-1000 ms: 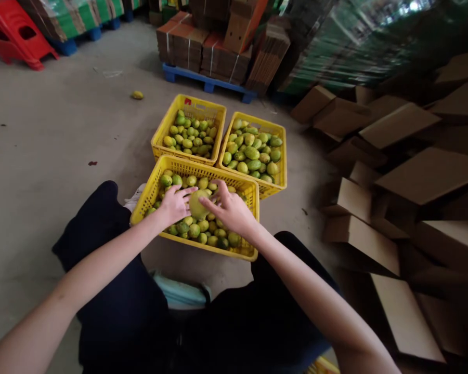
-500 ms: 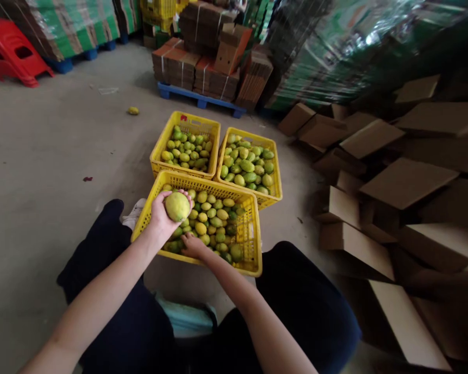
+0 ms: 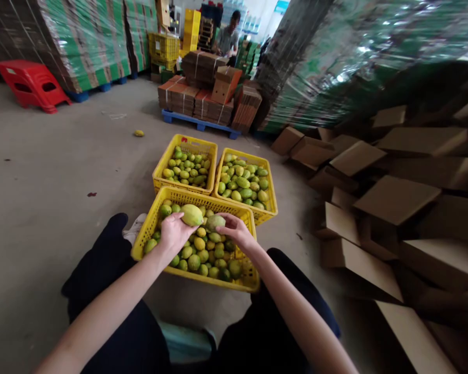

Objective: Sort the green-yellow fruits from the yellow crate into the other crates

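Note:
A large yellow-green lemon (image 3: 192,215) is in my left hand (image 3: 173,232), its pointed end turned to the right. My right hand (image 3: 237,231) grips a duller green lemon (image 3: 216,223) between thumb and fingers, just right of the first one. Both hands are above the near yellow crate (image 3: 140,236), where many green and yellow lemons (image 3: 194,262) lie loose. Behind it stand two more yellow crates, the left one (image 3: 159,162) and the right one (image 3: 272,189), both holding lemons.
Empty brown cardboard boxes (image 3: 398,200) crowd the right side. Bundled flat cartons (image 3: 214,106) sit on a blue pallet (image 3: 201,124) behind the crates. A red stool (image 3: 33,85) stands at far left, and one lemon (image 3: 139,133) lies on the floor. Another person (image 3: 226,41) is at the back.
My right hand has come up out of the near crate with a green lemon. The lemon in my left hand has been turned sideways. The view has tilted upward.

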Available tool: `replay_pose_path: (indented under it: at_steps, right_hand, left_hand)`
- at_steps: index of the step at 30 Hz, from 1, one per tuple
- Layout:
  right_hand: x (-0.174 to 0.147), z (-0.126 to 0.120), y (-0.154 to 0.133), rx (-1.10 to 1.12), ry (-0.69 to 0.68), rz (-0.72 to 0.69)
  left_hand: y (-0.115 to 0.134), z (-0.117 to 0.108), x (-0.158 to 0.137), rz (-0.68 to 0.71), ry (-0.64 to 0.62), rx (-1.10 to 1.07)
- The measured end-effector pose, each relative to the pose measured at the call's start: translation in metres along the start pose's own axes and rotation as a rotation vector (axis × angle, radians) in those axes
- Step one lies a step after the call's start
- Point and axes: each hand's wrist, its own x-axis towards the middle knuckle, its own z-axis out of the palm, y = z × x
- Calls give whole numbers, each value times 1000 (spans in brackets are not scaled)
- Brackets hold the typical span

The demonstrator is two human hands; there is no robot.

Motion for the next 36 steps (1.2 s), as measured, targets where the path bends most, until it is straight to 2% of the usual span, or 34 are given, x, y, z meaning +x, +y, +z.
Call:
replay_pose_path:
  at_steps: [3,5,8,12,16,20,22,28,32,36]
  right_hand:
    - [-19,10,-8,358,120,-55]
    - [-22,22,-6,478,159,-87]
    - [-20,34,-4,442,166,-151]
    - [-18,32,-4,301,186,-228]
    - [-19,23,-6,270,220,-253]
    - [-23,19,-13,248,239,-273]
    - [-27,17,-18,223,243,-302]
    - [-37,10,-31,0,234,-517]
    - [-38,8,-28,-182,285,-648]
    - [-37,7,-26,-274,289,-737]
  left_hand:
    - [-9,2,0,-38,-55,44]
    - [-13,2,5,-58,-63,59]
    - [-18,-2,14,-44,-75,76]
    - [-27,-14,19,17,-104,130]
    - [-38,-24,11,-4,-127,197]
    - [-40,-23,-4,-28,-243,418]
    - [-35,-18,-8,45,-284,544]
    - [-14,-8,-4,408,-345,794]
    - [-8,-14,6,643,-428,953]
    - [-7,-21,11,790,-539,1104]
